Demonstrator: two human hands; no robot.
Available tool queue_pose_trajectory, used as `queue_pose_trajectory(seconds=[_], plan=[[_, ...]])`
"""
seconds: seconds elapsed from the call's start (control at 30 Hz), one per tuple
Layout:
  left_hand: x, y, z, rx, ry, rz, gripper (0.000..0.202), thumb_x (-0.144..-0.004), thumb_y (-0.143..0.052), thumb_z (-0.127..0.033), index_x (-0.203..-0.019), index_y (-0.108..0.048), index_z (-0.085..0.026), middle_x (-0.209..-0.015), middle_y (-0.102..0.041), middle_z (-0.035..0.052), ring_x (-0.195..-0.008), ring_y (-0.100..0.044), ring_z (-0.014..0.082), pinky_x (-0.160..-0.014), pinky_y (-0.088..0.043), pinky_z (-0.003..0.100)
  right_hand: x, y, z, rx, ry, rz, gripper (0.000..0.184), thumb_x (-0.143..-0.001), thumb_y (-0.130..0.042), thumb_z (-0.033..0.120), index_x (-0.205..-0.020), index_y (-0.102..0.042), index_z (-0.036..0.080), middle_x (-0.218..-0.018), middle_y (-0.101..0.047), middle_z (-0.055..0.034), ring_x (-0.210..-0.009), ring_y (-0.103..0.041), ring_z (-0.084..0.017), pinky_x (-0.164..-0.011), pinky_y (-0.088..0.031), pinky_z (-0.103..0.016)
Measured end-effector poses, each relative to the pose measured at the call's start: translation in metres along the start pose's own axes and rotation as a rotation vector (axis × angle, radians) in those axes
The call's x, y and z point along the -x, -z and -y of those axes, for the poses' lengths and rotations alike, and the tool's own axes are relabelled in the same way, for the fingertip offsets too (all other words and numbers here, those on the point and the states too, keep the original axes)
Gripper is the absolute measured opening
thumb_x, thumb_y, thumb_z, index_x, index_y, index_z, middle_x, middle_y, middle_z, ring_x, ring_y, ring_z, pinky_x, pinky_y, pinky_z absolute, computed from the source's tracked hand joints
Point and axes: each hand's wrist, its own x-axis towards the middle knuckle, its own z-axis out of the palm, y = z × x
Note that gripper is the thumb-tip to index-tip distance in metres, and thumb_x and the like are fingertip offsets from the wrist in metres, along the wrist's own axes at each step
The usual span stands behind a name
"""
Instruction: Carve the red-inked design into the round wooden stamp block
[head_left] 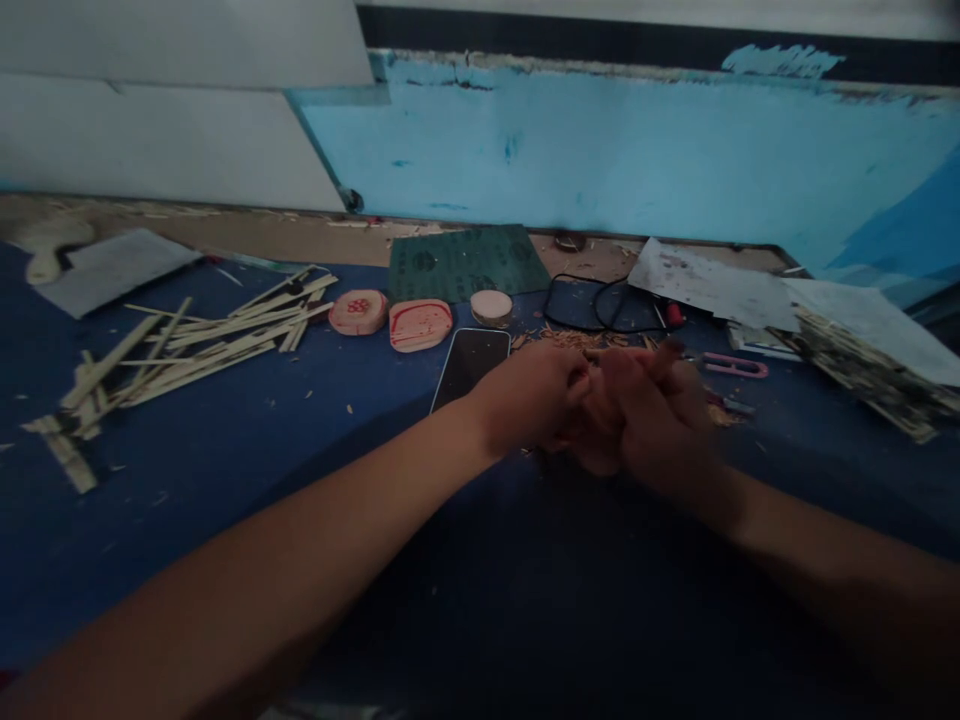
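My left hand [529, 400] and my right hand [656, 420] meet over the middle of a blue-covered table [225, 470]. The fingers of both are curled and pressed together around something small that I cannot make out in the dim, blurred picture. A dark phone [471, 365] lies flat just behind my left hand. Wood shavings [577, 340] are scattered beyond the hands.
A heap of thin wooden sticks [195, 345] lies at left. Two red-marked wooden discs [390, 318] and a small round one [491, 307] sit before a green sandpaper sheet [465, 262]. Black cable [607, 305], pink clip [735, 366] and papers [720, 285] lie at right.
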Motion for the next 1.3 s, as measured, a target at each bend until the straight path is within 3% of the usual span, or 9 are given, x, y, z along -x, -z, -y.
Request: queue_pose_trajectory(seconds=[0.07, 0.13, 0.33, 0.5, 0.63, 0.9, 1.0, 1.13, 1.3], plan=[[0.001, 0.0, -0.001, -0.039, -0.004, -0.008, 0.029, -0.109, -0.056, -0.029, -0.106, -0.083, -0.019, -0.098, -0.082, 0.007, -0.094, -0.076, 0.0219, -0.089, -0.06, 0.032, -0.003, 0.0, -0.003, -0.014, 0.001, -0.049, 0.058, -0.1, -0.083, 0.051, -0.058, -0.054, 0.024, -0.05, -0.04, 0.0057, -0.04, -0.034, -0.01, -0.039, -0.025, -0.031], [0.001, 0.001, -0.002, -0.084, -0.007, -0.008, 0.03, -0.11, -0.056, -0.03, -0.11, -0.083, -0.02, -0.105, -0.083, 0.0085, -0.101, -0.077, 0.0232, -0.094, -0.06, 0.033, -0.007, 0.002, 0.0, -0.035, -0.024, -0.019, 0.058, -0.099, -0.083, 0.053, -0.058, -0.055, 0.024, -0.05, -0.039, 0.0058, -0.04, -0.033, -0.01, -0.039, -0.026, -0.031], [-0.004, 0.0, -0.003, -0.16, 0.05, 0.045, 0.042, -0.115, -0.053, -0.042, -0.104, -0.084, -0.015, -0.109, -0.082, 0.0134, -0.109, -0.076, 0.028, -0.102, -0.059, 0.039, -0.017, 0.011, 0.025, -0.135, -0.102, 0.074, 0.066, -0.098, -0.083, 0.042, -0.053, -0.039, 0.024, -0.049, -0.023, 0.0073, -0.039, -0.018, -0.009, -0.037, -0.018, -0.031], [-0.003, 0.001, 0.0, -0.121, 0.025, 0.027, 0.04, -0.114, -0.053, -0.039, -0.101, -0.083, -0.016, -0.104, -0.081, 0.0109, -0.1, -0.076, 0.0255, -0.096, -0.06, 0.038, -0.01, 0.008, 0.017, -0.073, -0.095, 0.122, 0.059, -0.108, -0.072, 0.049, -0.057, -0.052, 0.025, -0.049, -0.034, 0.0048, -0.039, -0.026, -0.011, -0.037, -0.021, -0.032], [-0.003, 0.001, 0.003, -0.094, -0.011, 0.034, 0.041, -0.115, -0.05, -0.037, -0.103, -0.083, -0.016, -0.106, -0.082, 0.0114, -0.106, -0.076, 0.0266, -0.104, -0.059, 0.04, -0.011, 0.002, 0.023, -0.106, -0.057, 0.103, 0.063, -0.1, -0.081, 0.042, -0.054, -0.043, 0.024, -0.048, -0.026, 0.006, -0.04, -0.021, -0.01, -0.04, -0.02, -0.032], [-0.004, -0.002, 0.018, -0.11, -0.157, 0.027, 0.03, -0.113, -0.054, -0.03, -0.116, -0.081, -0.018, -0.121, -0.079, 0.0109, -0.118, -0.073, 0.0262, -0.112, -0.056, 0.041, -0.011, 0.003, 0.021, -0.108, -0.083, 0.117, 0.063, -0.099, -0.081, 0.051, -0.055, -0.046, 0.024, -0.047, -0.03, 0.006, -0.039, -0.023, -0.01, -0.039, -0.019, -0.032], [-0.003, -0.002, 0.018, -0.146, -0.159, 0.036, 0.029, -0.113, -0.056, -0.03, -0.115, -0.082, -0.017, -0.116, -0.078, 0.0117, -0.113, -0.072, 0.0265, -0.108, -0.057, 0.041, -0.012, 0.004, 0.02, -0.102, -0.082, 0.102, 0.061, -0.099, -0.081, 0.05, -0.055, -0.048, 0.025, -0.047, -0.033, 0.0062, -0.038, -0.025, -0.01, -0.038, -0.019, -0.031], [-0.003, 0.0, 0.016, -0.133, -0.154, 0.046, 0.031, -0.114, -0.055, -0.029, -0.109, -0.082, -0.015, -0.109, -0.077, 0.0117, -0.112, -0.07, 0.0265, -0.107, -0.057, 0.04, -0.017, 0.002, 0.026, -0.158, -0.069, 0.106, 0.064, -0.096, -0.085, 0.047, -0.055, -0.041, 0.024, -0.048, -0.026, 0.0074, -0.04, -0.018, -0.009, -0.04, -0.017, -0.031], [0.0, 0.001, 0.015, -0.061, -0.144, 0.031, 0.034, -0.114, -0.05, -0.031, -0.119, -0.08, -0.017, -0.118, -0.077, 0.0118, -0.119, -0.069, 0.0274, -0.112, -0.055, 0.044, -0.019, 0.004, 0.028, -0.146, -0.091, 0.088, 0.067, -0.096, -0.085, 0.051, -0.056, -0.039, 0.024, -0.048, -0.024, 0.007, -0.04, -0.017, -0.009, -0.04, -0.018, -0.032]])
